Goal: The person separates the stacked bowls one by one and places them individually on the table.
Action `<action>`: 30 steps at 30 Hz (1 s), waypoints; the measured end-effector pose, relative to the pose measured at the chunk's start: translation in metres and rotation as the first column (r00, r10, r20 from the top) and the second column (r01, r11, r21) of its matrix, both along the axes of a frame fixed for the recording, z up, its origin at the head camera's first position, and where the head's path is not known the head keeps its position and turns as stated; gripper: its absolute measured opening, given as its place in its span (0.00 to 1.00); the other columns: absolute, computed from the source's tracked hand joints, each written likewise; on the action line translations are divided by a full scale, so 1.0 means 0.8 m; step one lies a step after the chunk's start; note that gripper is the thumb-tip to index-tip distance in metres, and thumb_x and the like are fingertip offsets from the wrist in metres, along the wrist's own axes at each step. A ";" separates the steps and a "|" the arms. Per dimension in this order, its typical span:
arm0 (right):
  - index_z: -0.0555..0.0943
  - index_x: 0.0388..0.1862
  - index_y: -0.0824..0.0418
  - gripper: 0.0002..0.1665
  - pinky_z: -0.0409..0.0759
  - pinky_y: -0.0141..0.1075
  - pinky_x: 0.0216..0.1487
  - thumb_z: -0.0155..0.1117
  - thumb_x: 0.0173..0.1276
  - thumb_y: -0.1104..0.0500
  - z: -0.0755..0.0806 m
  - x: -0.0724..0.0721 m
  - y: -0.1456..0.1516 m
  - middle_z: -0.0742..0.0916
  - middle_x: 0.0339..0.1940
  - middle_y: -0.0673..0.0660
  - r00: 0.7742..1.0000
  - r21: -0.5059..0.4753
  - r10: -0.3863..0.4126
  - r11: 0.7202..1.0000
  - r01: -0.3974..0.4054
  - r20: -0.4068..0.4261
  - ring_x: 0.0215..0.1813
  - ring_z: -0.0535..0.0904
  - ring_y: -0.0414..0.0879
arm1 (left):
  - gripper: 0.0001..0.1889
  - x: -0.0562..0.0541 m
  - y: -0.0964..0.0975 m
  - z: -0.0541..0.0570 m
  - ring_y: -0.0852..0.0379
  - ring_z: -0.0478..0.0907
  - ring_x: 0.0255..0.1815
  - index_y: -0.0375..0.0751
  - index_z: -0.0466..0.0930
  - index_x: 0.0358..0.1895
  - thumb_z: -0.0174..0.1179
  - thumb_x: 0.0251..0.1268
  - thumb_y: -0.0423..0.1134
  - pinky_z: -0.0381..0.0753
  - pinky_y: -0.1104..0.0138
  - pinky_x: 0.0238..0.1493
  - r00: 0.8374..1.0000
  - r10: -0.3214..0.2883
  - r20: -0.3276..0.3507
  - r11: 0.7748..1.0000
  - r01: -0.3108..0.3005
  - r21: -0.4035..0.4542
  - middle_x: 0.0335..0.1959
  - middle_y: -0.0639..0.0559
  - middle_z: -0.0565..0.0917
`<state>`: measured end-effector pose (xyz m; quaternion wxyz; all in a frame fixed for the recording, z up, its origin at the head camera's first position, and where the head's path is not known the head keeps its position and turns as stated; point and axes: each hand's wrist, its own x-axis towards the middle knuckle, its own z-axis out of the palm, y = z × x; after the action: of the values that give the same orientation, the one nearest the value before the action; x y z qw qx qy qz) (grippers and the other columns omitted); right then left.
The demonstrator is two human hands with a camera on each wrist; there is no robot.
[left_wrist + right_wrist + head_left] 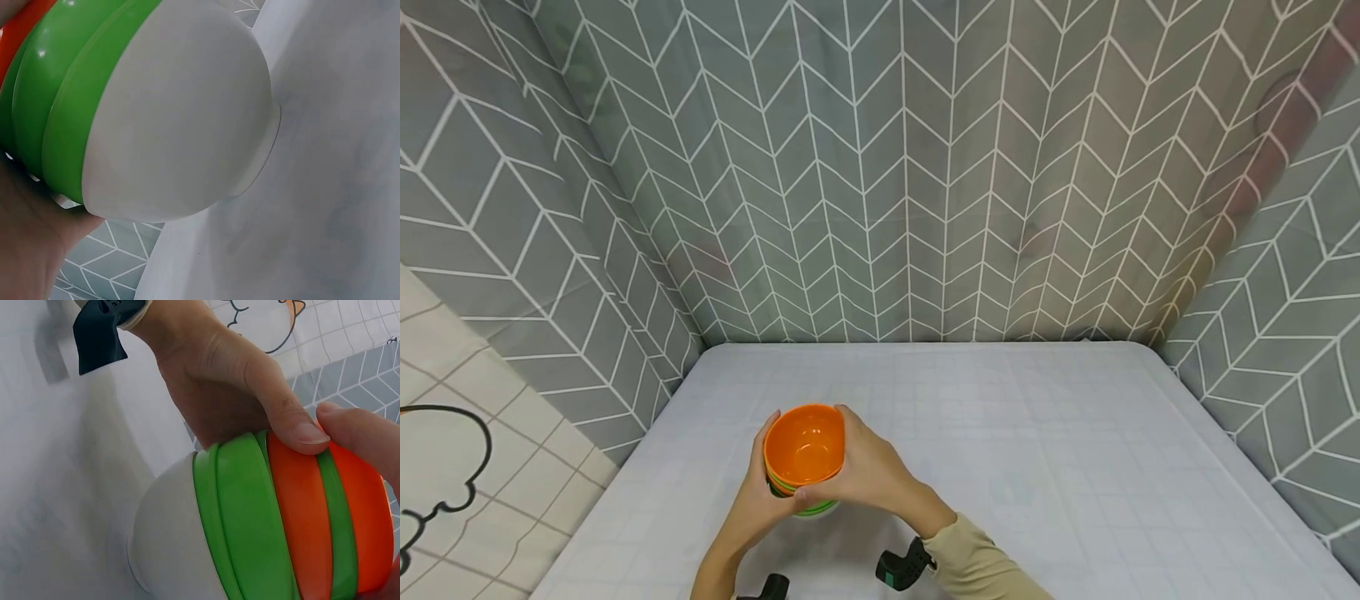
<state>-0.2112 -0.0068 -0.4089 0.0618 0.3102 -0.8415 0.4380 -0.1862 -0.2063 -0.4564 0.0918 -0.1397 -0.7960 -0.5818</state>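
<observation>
A nested stack of bowls (805, 446) is held between my two hands, its orange inside facing up toward the head camera. The right wrist view shows orange and green rims layered above a white bowl (169, 519) at the bottom. My left hand (748, 504) grips the left side of the stack, and my right hand (876, 467) grips its right side. Both thumbs meet near the orange rims on the near side. In the left wrist view, the white bowl (181, 119) is tilted with its foot close over the table cover. Parts of the fingers are hidden behind the bowls.
A table with a white cover (1037, 467) spreads under the hands. Grey curtains with white chevron lines (880, 167) stand behind it and at both sides. White tiles with a black-outlined drawing (445, 467) lie at the lower left. Each wrist wears a dark device (902, 567).
</observation>
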 end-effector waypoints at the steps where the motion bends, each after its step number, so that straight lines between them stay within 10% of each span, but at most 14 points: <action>1: 0.63 0.67 0.55 0.57 0.78 0.34 0.46 0.79 0.42 0.36 -0.001 0.000 -0.001 0.77 0.56 0.46 1.000 -0.012 0.001 1.000 -0.001 -0.004 0.52 0.76 0.39 | 0.58 0.000 0.000 0.000 0.51 0.66 0.63 0.60 0.42 0.77 0.74 0.46 0.33 0.70 0.66 0.57 1.000 0.000 -0.002 1.000 0.000 0.001 0.70 0.50 0.62; 15: 0.62 0.68 0.54 0.58 0.78 0.36 0.48 0.81 0.41 0.39 -0.002 0.002 -0.004 0.76 0.57 0.47 0.999 -0.089 -0.002 0.996 0.005 0.034 0.53 0.76 0.40 | 0.59 0.002 0.000 0.005 0.47 0.63 0.65 0.58 0.41 0.77 0.75 0.46 0.34 0.70 0.68 0.57 1.000 -0.003 -0.002 1.000 0.003 -0.001 0.70 0.48 0.61; 24: 0.61 0.68 0.54 0.57 0.77 0.36 0.51 0.82 0.42 0.44 0.009 0.004 0.004 0.75 0.58 0.47 0.995 -0.181 0.063 0.982 -0.048 0.078 0.55 0.74 0.41 | 0.58 -0.001 0.003 0.005 0.44 0.64 0.65 0.57 0.41 0.77 0.75 0.47 0.39 0.70 0.46 0.59 1.000 0.014 0.022 1.000 -0.014 -0.025 0.70 0.47 0.62; 30: 0.61 0.68 0.52 0.57 0.78 0.36 0.50 0.83 0.42 0.45 0.023 0.007 0.012 0.75 0.58 0.45 0.993 -0.215 0.085 0.974 -0.066 0.081 0.55 0.74 0.41 | 0.59 -0.002 0.001 0.004 0.52 0.66 0.61 0.57 0.41 0.77 0.76 0.46 0.36 0.72 0.62 0.58 1.000 -0.003 0.023 1.000 0.003 -0.004 0.68 0.51 0.63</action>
<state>-0.2054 0.0028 -0.3908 0.0402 0.3136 -0.7795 0.5408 -0.1875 -0.2059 -0.4536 0.0814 -0.1343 -0.7979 -0.5820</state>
